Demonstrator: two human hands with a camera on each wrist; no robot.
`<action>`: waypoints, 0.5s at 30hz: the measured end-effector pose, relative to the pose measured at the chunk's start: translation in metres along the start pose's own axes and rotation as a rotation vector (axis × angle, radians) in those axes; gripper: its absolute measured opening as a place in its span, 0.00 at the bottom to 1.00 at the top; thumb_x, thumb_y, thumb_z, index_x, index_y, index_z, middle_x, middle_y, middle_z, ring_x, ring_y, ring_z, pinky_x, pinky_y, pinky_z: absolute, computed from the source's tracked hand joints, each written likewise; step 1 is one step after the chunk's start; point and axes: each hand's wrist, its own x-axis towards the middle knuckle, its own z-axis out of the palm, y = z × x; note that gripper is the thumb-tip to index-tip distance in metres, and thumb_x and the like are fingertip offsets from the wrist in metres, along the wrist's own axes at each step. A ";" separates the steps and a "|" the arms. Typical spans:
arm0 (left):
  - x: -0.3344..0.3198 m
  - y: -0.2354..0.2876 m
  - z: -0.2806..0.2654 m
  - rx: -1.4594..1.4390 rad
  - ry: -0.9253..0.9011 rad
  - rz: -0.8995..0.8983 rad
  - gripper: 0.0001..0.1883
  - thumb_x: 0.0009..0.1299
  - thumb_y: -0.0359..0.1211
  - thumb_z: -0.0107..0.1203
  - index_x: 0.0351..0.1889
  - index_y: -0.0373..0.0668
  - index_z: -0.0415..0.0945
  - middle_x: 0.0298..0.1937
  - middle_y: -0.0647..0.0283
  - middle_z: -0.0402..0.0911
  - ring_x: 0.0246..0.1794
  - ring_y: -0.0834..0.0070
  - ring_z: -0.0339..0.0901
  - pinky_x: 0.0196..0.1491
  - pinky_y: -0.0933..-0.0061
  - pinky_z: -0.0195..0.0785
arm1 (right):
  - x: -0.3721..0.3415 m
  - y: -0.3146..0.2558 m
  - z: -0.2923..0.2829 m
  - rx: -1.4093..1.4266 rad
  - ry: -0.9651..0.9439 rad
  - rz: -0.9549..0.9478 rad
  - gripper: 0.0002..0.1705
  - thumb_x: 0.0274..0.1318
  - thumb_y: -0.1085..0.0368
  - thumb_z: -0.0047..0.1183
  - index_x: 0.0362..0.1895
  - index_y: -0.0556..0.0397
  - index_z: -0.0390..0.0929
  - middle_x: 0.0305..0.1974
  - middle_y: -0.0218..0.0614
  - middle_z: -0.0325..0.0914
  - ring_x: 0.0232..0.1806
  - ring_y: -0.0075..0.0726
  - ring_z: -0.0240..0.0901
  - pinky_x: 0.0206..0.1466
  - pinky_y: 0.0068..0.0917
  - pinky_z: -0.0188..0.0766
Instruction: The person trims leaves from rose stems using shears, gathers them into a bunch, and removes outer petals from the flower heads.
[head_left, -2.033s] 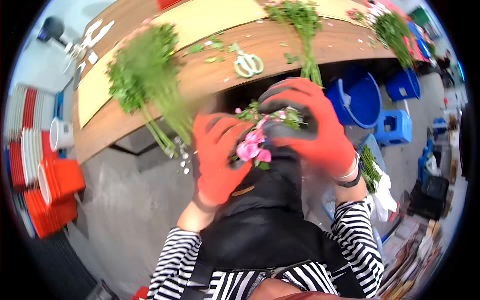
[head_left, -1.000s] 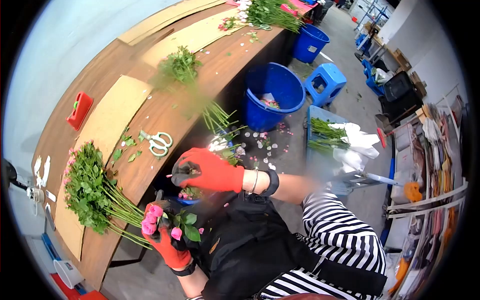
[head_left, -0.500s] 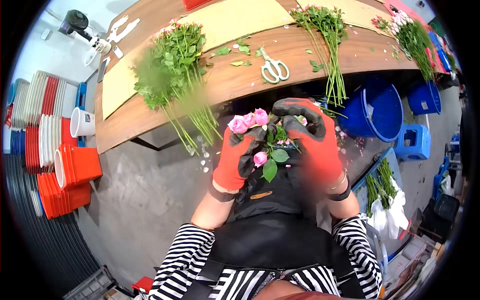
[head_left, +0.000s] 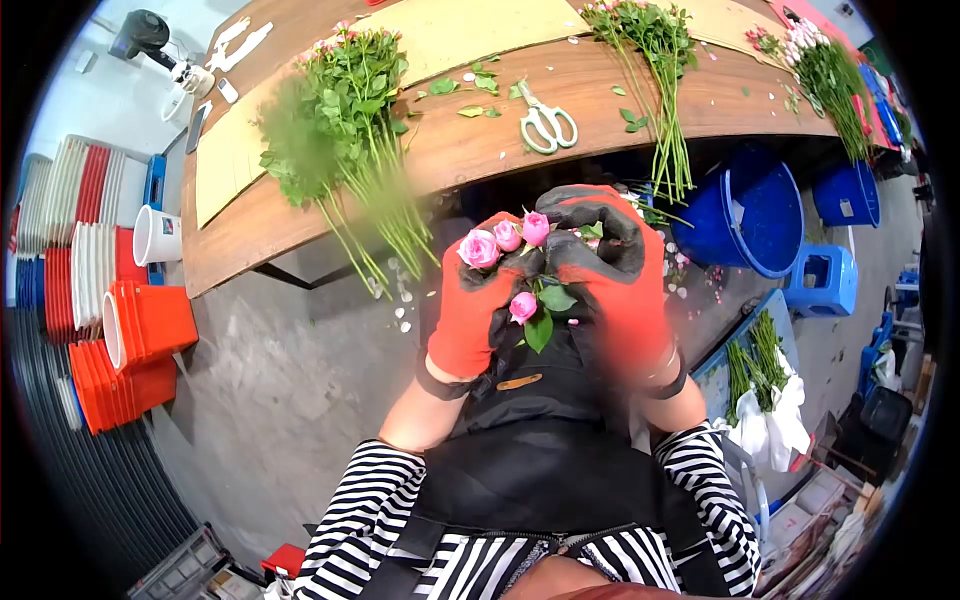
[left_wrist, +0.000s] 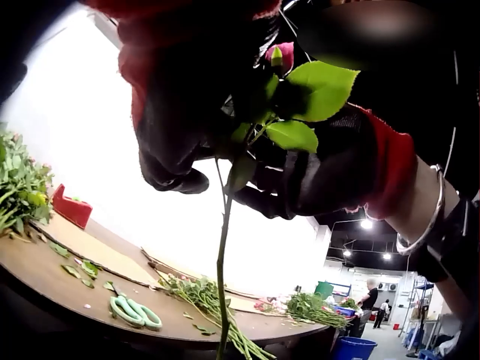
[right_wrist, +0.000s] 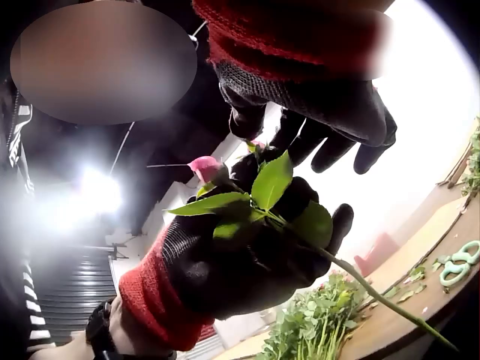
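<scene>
In the middle of the frame, my right hand (head_left: pixel 622 278) has come closer to my left hand (head_left: pixel 468 312) than it was half a second ago. Both now meet at the same branch of pink roses (head_left: pixel 477 248), so I judge that the work is at the flower heads and upper leaves. My left fingers are curled around the stem (left_wrist: pixel 223 259), below the flowers. My right fingers are bent close beside them, but whether they pinch something I cannot tell.

Three roses stand together, round and with folded petals; one smaller rose (head_left: pixel 523 307) sits lower, beside a smooth, pointed green leaf (head_left: pixel 539 331). The stem is thin and slightly crooked. My gloves (right_wrist: pixel 161 296) have red knitted cuffs and dark, dull-looking fingers. At the upper middle, scissors (head_left: pixel 547 126) with pale green loops lie on the brown wooden table (head_left: pixel 465 155). One leafy bunch (head_left: pixel 350 105) lies at the upper left, another bunch (head_left: pixel 660 60) at the upper right, their straight stems reaching over the edge.
</scene>
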 end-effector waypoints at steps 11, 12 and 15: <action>-0.002 0.004 0.007 -0.056 -0.035 -0.009 0.15 0.66 0.27 0.59 0.49 0.33 0.74 0.44 0.62 0.79 0.43 0.73 0.79 0.48 0.70 0.73 | -0.004 0.021 0.001 0.574 0.020 0.219 0.18 0.50 0.76 0.54 0.49 0.61 0.77 0.47 0.37 0.78 0.51 0.30 0.74 0.57 0.27 0.67; -0.003 0.005 0.007 -0.079 -0.024 -0.026 0.14 0.66 0.27 0.59 0.49 0.33 0.74 0.44 0.63 0.79 0.44 0.73 0.79 0.48 0.70 0.73 | -0.003 0.024 0.001 0.627 0.007 0.191 0.19 0.50 0.76 0.53 0.49 0.61 0.76 0.46 0.37 0.78 0.51 0.31 0.74 0.58 0.27 0.67; -0.001 0.009 0.007 -0.112 0.007 -0.083 0.13 0.65 0.25 0.58 0.48 0.33 0.75 0.43 0.64 0.79 0.43 0.76 0.78 0.48 0.72 0.72 | 0.001 0.021 0.003 0.698 0.094 0.159 0.21 0.48 0.75 0.54 0.51 0.61 0.75 0.49 0.39 0.78 0.52 0.31 0.73 0.61 0.28 0.65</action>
